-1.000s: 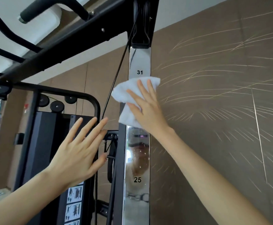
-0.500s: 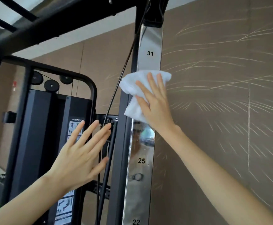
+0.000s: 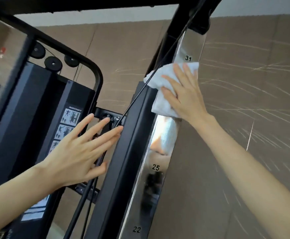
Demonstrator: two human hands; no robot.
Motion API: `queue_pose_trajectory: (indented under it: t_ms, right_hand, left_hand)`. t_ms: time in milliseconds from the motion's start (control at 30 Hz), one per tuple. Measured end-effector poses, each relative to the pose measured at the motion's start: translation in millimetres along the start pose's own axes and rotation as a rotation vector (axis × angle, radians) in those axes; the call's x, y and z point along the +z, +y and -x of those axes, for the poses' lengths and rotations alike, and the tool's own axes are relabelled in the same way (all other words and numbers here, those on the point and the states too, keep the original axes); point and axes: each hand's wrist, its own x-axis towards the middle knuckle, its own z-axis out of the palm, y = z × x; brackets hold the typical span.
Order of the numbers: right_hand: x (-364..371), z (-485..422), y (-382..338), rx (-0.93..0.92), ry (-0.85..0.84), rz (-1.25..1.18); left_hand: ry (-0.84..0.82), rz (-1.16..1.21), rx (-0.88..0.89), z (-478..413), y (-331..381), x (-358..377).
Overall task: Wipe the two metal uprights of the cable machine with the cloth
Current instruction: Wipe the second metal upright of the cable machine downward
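— What is nearest, and has it moved?

— The left hand (image 3: 77, 150) is nearest, fingers spread and grasping nothing, its fingertips reaching toward the black frame post (image 3: 123, 152). Whether they touch it I cannot tell. Against the earlier views it sits in much the same pose, perhaps a little closer to the post; mostly the whole view has tilted and swung.

— And the cloth?

— The white cloth (image 3: 164, 88) is pressed flat under the open palm and fingers of the right hand (image 3: 183, 95), pinned against the chrome upright (image 3: 159, 152) rather than clenched in a fist. A second ago its top edge sat clearly below the printed 31; now that edge nearly touches the numeral. So the pad has crept upward along the metal.

— What does that mean for the job?

— I judge the stroke is heading for the top of this upright, where the black bracket (image 3: 199, 19) caps it. The stretch below, past 25 and 22, shows blurred reflections, so I cannot say how clean it is.

— Anything in the way?

— The black cable (image 3: 137, 100) crosses just in front of the cloth's left corner and might snag it.

— And farther off?

— The weight stack housing (image 3: 37, 109) with pulleys (image 3: 53, 63), then the brown wall (image 3: 244, 75). The second upright is not in view, so it likely remains.
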Motion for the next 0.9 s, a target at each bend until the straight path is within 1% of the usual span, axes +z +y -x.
queue_pose_trajectory:
  t_ms: [100, 200, 333, 433, 467, 500, 567, 633, 700, 767, 900]
  right_hand:
    - [3.6, -11.0, -6.5, -0.056, -0.002, 0.054]
    - [4.4, 18.8, -23.3, -0.203, -0.036, 0.016]
    - [2.7, 59.2, -52.2, -0.329, -0.111, -0.017]
    - [-5.2, 42.8, -37.9, -0.489, -0.183, 0.038]
    - [-7.0, 26.8, -24.8, -0.502, -0.199, 0.075]
    - [-8.9, 6.5, -10.1, -0.470, -0.201, 0.107]
    - [-12.1, -33.4, 13.6, -0.357, -0.151, 0.160]
    - [-8.7, -48.1, 16.9, -0.256, -0.086, 0.169]
    - [-2.8, -31.6, 3.7, -0.189, -0.032, 0.138]
    - [-0.4, 5.5, -20.8, -0.182, -0.005, 0.074]
    - [4.3, 71.6, -63.3, -0.165, -0.065, -0.009]
  left_hand:
    - [-0.004, 0.035, -0.010, 0.6, -2.4, 6.0]
    - [-0.004, 0.071, 0.008, 0.4, -6.1, 10.5]
    - [0.023, 0.118, 0.025, 1.6, -10.2, 13.1]
    - [0.031, 0.150, 0.033, 1.8, -11.6, 14.3]
    - [0.033, 0.160, 0.040, 1.3, -12.1, 15.0]
    - [0.037, 0.168, 0.044, 0.4, -12.3, 15.5]
    - [0.049, 0.179, 0.043, -0.7, -12.0, 17.2]
    - [0.050, 0.190, 0.037, -0.8, -10.9, 19.7]
    - [0.046, 0.198, 0.034, -0.3, -10.8, 21.4]
    - [0.042, 0.201, 0.034, -0.1, -10.7, 21.4]
    - [0.027, 0.213, 0.028, -0.2, -9.6, 20.2]
